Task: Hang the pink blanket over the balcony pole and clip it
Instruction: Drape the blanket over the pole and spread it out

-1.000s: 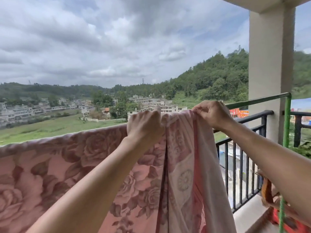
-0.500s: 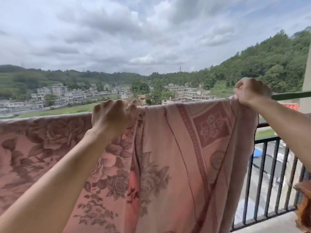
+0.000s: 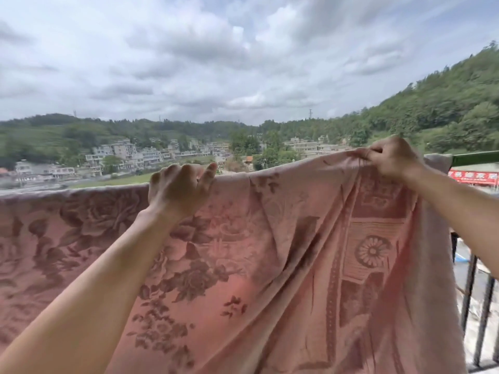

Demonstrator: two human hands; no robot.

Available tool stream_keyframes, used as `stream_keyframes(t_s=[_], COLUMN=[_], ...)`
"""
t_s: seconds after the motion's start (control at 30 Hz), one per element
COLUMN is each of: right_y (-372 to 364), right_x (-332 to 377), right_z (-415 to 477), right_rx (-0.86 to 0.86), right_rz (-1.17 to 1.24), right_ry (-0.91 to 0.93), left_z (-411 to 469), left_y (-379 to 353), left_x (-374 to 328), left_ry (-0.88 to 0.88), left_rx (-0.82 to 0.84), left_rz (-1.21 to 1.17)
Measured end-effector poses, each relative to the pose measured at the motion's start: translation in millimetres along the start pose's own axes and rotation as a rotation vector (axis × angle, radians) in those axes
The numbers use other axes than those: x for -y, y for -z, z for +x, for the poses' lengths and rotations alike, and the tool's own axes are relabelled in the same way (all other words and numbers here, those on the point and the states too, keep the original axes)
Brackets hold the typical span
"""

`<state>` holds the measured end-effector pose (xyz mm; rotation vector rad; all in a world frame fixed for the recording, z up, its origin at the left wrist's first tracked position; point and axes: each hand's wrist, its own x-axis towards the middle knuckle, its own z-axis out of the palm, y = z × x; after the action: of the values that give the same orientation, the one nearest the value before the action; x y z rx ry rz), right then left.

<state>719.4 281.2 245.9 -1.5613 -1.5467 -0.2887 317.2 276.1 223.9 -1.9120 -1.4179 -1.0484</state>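
1. Red sign (image 3: 473,177) far right, white writing, too blurred to read.
2. Balcony: black railing (image 3: 469,287) right, town and hills beyond.
3. Pink blanket (image 3: 270,265) draped over green pole (image 3: 475,158); spread wider than 0.5 s ago.
4. Left hand (image 3: 180,190) closed over top edge; right hand (image 3: 391,156) pinching edge near pole end.

The pink flower-patterned blanket (image 3: 243,265) hangs like a wall across nearly the whole width and blocks any passage forward below its top edge. Above that edge the air is open. At the right end a short part of the green metal pole (image 3: 475,158) is bare. Under it the black vertical railing bars (image 3: 469,292) leave only narrow gaps.
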Motion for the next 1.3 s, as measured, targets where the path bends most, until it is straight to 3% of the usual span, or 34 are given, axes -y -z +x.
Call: stream_keyframes(t_s=[0.07,0.17,0.37,0.47,0.73,0.87,0.93,1.03,1.17,1.3], right_y=[10.8,13.0,-27.4,-41.2,-4.7,17.9,31.8,56.6,72.0,71.2], right_x=[-19.5,-6.7,97.8,107.4,19.5,-5.4,-27.8,-62.8,-82.2,-91.4], right_z=[10.3,11.3,-51.5,-62.8,-38.5,-55.4,-64.1,-66.6,-54.1,-32.8], right_rx=[0.006,0.001,0.188,0.123,0.025,-0.047,-0.226,-0.384,-0.287,-0.206], right_rz=[-0.108,-0.203,-0.036,-0.127,-0.229,-0.310,-0.238,-0.198,-0.004,-0.046], right_ry=[-0.141,-0.176,0.237,0.326,-0.056,-0.098,-0.193,-0.387,-0.521,-0.308], left_z=[0.2,-1.4,-2.0,-4.6,-7.1,-4.6,-4.5,-8.8,-4.6,19.0], left_y=[-1.9,-2.4,-1.4,2.0,0.5,2.4,4.2,3.7,-8.5,-36.8], left_x=[-2.6,-5.8,1.0,7.7,15.1,4.2,-15.9,-71.4,-166.6,-246.0], left_ry=[0.004,0.006,0.019,0.000,-0.039,0.048,0.047,-0.125,-0.348,-0.384], left_rx=[-0.009,-0.029,-0.046,-0.057,-0.063,-0.054,-0.044,-0.035,-0.023,0.015], left_rz=[0.012,0.018,0.033,0.041,0.040,-0.040,-0.157,-0.325,-0.371,-0.370])
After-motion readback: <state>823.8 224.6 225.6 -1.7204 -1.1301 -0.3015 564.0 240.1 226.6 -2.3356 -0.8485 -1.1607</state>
